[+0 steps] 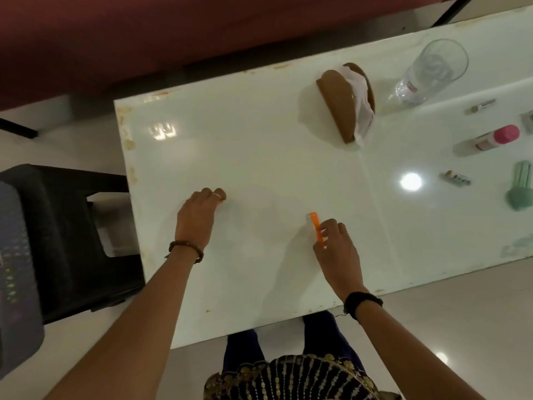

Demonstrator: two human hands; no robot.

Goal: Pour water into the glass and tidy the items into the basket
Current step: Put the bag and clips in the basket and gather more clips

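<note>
A clear glass [429, 70] stands at the far right of the white table [259, 157]. A brown basket [340, 102] with a white cloth lining sits left of it, seen from its side. My right hand [337, 252] pinches a small orange strip [316, 228] near the table's front. My left hand [199, 217] rests with curled fingers on the bare tabletop; whether it holds anything is hidden. Scattered at the right are a pink-capped bottle [490, 140], a green comb-like item [520, 187], and two small tubes [457, 178] [481, 106].
A dark plastic stool [72, 235] stands left of the table. A dark red surface [144, 39] runs beyond the far edge. The near table edge is just in front of my legs. A lamp reflection [411, 181] glares on the top.
</note>
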